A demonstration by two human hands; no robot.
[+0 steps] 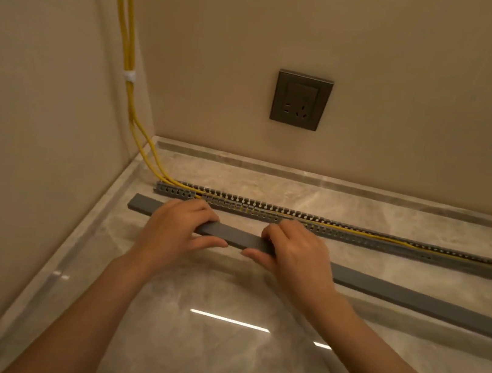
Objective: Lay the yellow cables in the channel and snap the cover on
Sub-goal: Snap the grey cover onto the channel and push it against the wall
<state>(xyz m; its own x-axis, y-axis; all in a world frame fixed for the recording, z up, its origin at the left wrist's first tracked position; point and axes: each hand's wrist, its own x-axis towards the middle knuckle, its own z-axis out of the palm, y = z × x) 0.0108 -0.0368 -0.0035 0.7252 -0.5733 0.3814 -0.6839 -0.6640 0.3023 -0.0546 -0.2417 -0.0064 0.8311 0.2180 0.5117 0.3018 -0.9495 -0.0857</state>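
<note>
Cables (128, 50) inside slotted channel (173, 192)

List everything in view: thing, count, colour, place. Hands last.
Grey slotted plastic channel: one, grey, on the glossy stone floor along the beige back wall.
Yellow cables: two, yellow, down the left wall corner, then inside the channel.
White cable tie: one, white, round the cables in the corner.
Grey flat plastic cover strip: one, grey, before the channel, not on it.
Dark grey wall socket: one, dark grey, back wall.
Left hand: one, gripping the cover strip.
Right hand: one, gripping it further right.
</note>
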